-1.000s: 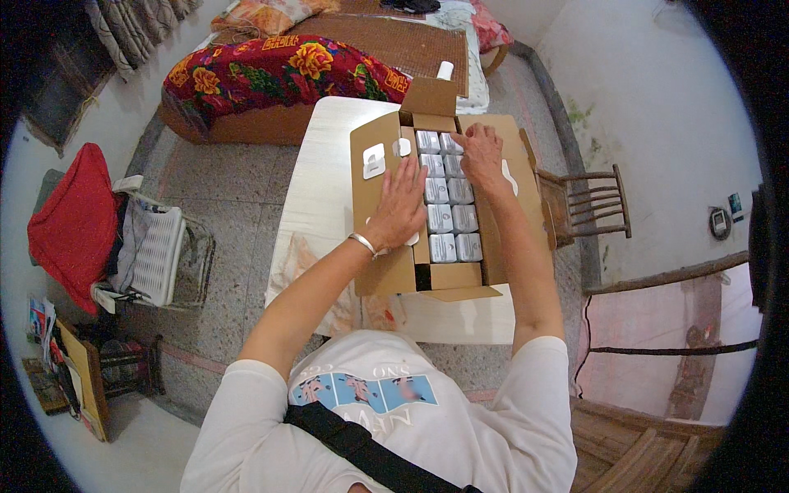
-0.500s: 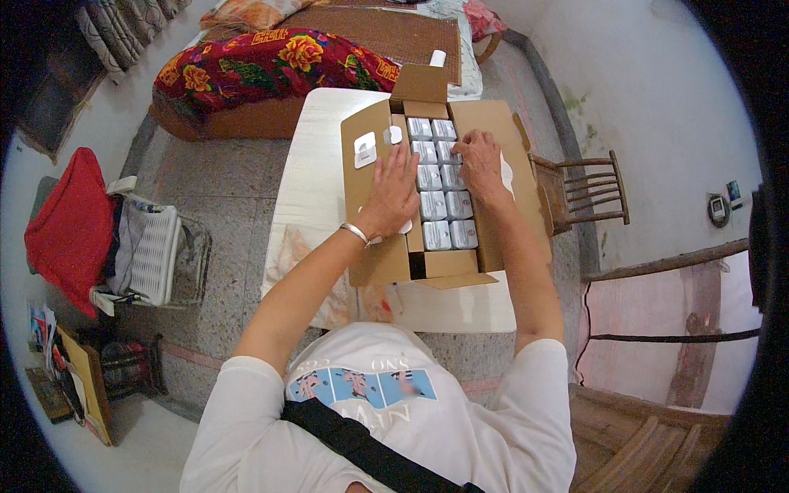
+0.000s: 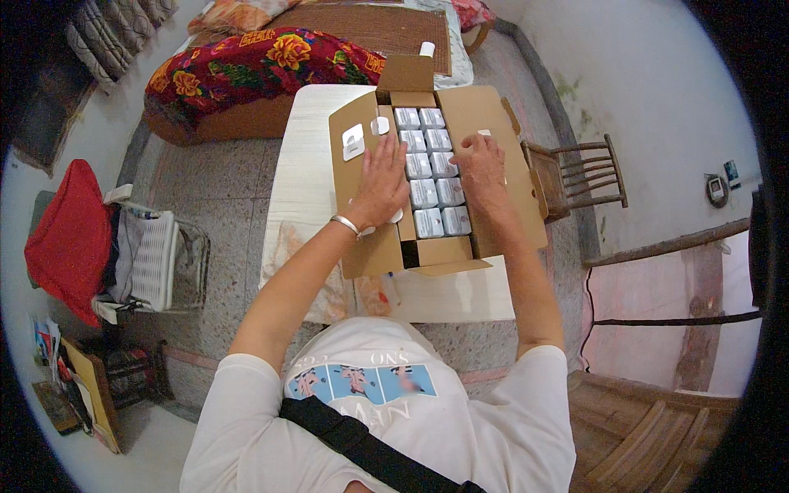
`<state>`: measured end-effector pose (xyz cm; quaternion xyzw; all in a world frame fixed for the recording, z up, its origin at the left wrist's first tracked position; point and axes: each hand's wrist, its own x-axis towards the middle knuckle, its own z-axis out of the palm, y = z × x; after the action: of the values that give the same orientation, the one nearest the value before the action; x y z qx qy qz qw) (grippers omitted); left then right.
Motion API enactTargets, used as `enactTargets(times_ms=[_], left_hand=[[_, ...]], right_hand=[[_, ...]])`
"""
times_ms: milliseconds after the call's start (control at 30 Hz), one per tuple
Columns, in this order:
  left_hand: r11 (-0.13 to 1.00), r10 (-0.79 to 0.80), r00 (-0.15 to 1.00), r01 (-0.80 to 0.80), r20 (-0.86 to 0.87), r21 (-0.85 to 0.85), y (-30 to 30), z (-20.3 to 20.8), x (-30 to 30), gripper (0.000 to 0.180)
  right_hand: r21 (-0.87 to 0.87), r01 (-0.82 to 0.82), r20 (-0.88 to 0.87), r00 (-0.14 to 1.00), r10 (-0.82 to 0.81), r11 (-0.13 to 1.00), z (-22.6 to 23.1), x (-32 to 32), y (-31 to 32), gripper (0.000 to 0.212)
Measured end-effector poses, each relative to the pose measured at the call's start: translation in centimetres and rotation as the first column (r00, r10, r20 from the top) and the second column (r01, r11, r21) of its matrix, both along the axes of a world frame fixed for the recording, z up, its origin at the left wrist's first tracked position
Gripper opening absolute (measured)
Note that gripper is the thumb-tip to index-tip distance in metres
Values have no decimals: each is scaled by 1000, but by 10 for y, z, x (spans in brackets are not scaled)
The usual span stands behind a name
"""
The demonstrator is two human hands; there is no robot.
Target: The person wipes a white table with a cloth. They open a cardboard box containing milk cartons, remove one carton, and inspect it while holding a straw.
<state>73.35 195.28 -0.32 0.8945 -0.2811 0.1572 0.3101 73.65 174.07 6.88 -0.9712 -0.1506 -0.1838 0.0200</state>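
Observation:
An open cardboard box point(image 3: 444, 252) sits on the white table, its flaps spread outward. Inside it, silver-grey wrapped packs point(image 3: 423, 193) stand in two columns. My left hand point(image 3: 382, 182), with a silver bangle at the wrist, lies with fingers stretched over the left flap, fingertips at the edge of the left column. On the other side, my right hand point(image 3: 483, 171) is over the right flap with its fingers curled in. Its thumb and fingertips come against a right-column pack point(image 3: 443, 164); whether anything is pinched between them is hidden.
White stickers point(image 3: 352, 142) mark the left flap. A crumpled plastic bag point(image 3: 376, 294) lies on the table's point(image 3: 460, 296) near edge. A wooden chair point(image 3: 575, 177) stands close on the right, a white chair point(image 3: 154, 259) at left, and a bed point(image 3: 353, 37) beyond.
My right hand has shifted toward me along the right column, from the second row to about the third. The whole view has shifted slightly, while my left hand stays near the left flap.

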Motion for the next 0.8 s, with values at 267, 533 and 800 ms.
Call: enactTargets(times_ms=[267,533,800], left_hand=[[1000,-2,1000,2,-28,-3,0,4,-1,63],[1000,2,1000,-2,8,-11,0,-5,2,62],[1000,-4,1000,4,-3,-6,-1,-2,0,62]], right_hand=[[24,-71,-26,997,72,997,7,-35,-5,17],[161,-100,19,995,98,982,18,-55,-3,13],[146,-112,-114,985,129,983,24,-83,-14,24]])
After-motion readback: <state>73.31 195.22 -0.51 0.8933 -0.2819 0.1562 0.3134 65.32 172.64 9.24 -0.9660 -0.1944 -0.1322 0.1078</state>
